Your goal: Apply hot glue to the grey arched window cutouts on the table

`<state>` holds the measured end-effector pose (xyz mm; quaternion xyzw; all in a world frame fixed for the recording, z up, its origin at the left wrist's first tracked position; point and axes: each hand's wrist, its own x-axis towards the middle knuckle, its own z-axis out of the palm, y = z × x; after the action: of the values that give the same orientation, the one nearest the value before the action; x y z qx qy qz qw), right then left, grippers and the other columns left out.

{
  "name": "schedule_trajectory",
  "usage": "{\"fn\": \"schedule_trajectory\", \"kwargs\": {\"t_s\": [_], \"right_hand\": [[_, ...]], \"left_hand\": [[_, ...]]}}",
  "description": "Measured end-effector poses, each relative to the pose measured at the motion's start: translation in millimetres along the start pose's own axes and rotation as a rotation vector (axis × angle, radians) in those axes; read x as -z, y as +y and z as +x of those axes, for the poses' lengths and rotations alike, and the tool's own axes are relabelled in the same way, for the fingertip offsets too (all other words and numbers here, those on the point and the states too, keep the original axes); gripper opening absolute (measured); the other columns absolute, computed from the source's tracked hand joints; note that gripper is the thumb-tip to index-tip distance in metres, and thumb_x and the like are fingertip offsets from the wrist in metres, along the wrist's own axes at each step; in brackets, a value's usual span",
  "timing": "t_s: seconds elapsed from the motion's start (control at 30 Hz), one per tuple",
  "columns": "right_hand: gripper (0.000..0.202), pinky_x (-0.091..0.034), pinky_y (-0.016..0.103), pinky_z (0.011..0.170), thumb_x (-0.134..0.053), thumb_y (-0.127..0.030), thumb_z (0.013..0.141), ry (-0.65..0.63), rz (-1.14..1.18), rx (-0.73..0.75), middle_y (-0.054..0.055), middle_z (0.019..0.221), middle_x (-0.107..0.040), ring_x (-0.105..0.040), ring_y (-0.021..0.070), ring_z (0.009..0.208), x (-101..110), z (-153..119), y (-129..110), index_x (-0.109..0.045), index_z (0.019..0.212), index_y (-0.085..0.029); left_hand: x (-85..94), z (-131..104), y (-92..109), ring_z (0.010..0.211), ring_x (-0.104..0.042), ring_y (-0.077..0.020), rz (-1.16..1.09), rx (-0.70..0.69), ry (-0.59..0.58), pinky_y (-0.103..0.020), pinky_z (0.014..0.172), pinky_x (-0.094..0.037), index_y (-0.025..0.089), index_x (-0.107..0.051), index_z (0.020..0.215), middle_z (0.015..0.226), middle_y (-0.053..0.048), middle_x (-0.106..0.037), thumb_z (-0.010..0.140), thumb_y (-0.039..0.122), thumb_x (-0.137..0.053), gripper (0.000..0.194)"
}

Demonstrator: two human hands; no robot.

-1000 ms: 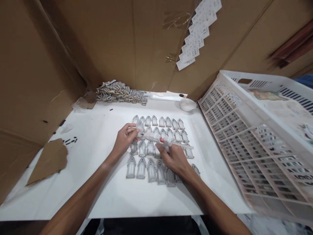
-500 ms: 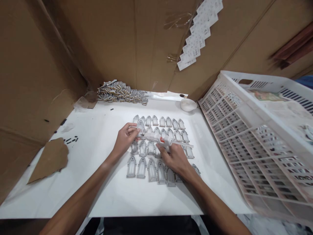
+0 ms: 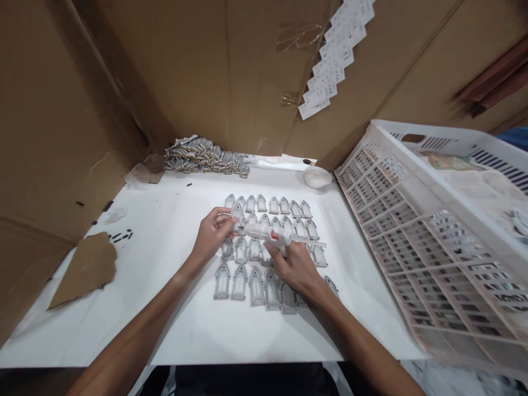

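Observation:
Between the thumb and fingers of my left hand (image 3: 214, 231) is a small grey arched piece (image 3: 237, 213), held upright above the rows. My right hand (image 3: 292, 264) is wrapped round a white glue gun (image 3: 268, 234) with a red part on its side. The gun's nozzle points left and reaches close to the lower part of the held piece; whether they touch I cannot tell. Several rows of similar arched pieces (image 3: 256, 286) lie below and behind both hands on the white table (image 3: 198, 335). The gun and my right hand cover some of them.
A heap of arched pieces (image 3: 202, 157) lies at the back left, and a white bowl (image 3: 317, 177) at the back right. A white plastic crate (image 3: 412, 231) stands on the right. Torn cardboard (image 3: 84, 269) and small black bits (image 3: 119, 236) lie on the left. Cardboard walls (image 3: 185, 66) surround the table.

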<state>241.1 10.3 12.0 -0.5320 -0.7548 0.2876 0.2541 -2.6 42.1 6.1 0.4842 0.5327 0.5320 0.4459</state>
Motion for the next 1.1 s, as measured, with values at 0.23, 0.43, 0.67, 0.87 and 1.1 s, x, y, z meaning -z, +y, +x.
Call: {"fn": "schedule_trajectory", "kwargs": {"t_s": [0.23,0.43,0.67,0.87,1.1], "right_hand": [[0.053,-0.030,0.030,0.057,-0.042,-0.058,0.105,-0.001,-0.064,-0.003,-0.001,0.053,-0.046,-0.049,0.0165,0.050,-1.4,-0.7,1.7,-0.044,0.064,-0.025],[0.055,-0.030,0.029,0.057,-0.041,-0.059,0.105,-0.007,-0.056,-0.018,-0.001,0.053,-0.048,-0.049,0.0155,0.049,-1.1,-1.1,0.9,-0.041,0.062,-0.025],[0.061,-0.026,0.029,0.053,-0.040,-0.062,0.106,-0.006,-0.124,-0.028,0.000,0.049,-0.046,-0.048,0.0153,0.047,-3.5,-2.7,3.7,-0.050,0.060,-0.023],[0.052,-0.027,0.028,0.054,-0.041,-0.054,0.110,0.012,-0.216,0.080,-0.001,0.047,-0.049,-0.054,0.0182,0.049,-5.4,-3.5,7.0,-0.075,0.090,-0.021],[0.041,-0.029,0.028,0.056,-0.044,-0.048,0.110,0.033,-0.239,0.137,0.001,0.063,-0.065,-0.059,0.0180,0.056,-4.7,-4.8,5.3,-0.075,0.102,-0.022]], "left_hand": [[-1.2,0.3,1.4,0.054,-0.070,-0.0159,0.009,-0.004,0.004,-0.029,0.057,-0.055,0.021,-0.059,0.102,0.077,0.003,-0.072,0.079,0.051,-0.081,0.044],[-0.2,-0.3,1.0,0.055,-0.070,-0.0162,0.019,-0.002,0.001,-0.029,0.058,-0.056,0.021,-0.059,0.103,0.079,0.003,-0.072,0.080,0.052,-0.081,0.044],[0.7,0.4,-4.0,0.056,-0.070,-0.0159,0.033,-0.018,0.001,-0.029,0.058,-0.057,0.021,-0.060,0.106,0.082,0.001,-0.073,0.082,0.053,-0.080,0.045],[2.3,1.1,-8.9,0.058,-0.071,-0.0165,0.068,-0.029,0.004,-0.029,0.058,-0.058,0.022,-0.060,0.107,0.083,0.001,-0.073,0.083,0.053,-0.079,0.044],[0.6,-0.8,-6.5,0.059,-0.073,-0.0175,0.121,-0.065,0.019,-0.028,0.056,-0.057,0.022,-0.061,0.107,0.084,0.000,-0.072,0.085,0.051,-0.078,0.040]]}}
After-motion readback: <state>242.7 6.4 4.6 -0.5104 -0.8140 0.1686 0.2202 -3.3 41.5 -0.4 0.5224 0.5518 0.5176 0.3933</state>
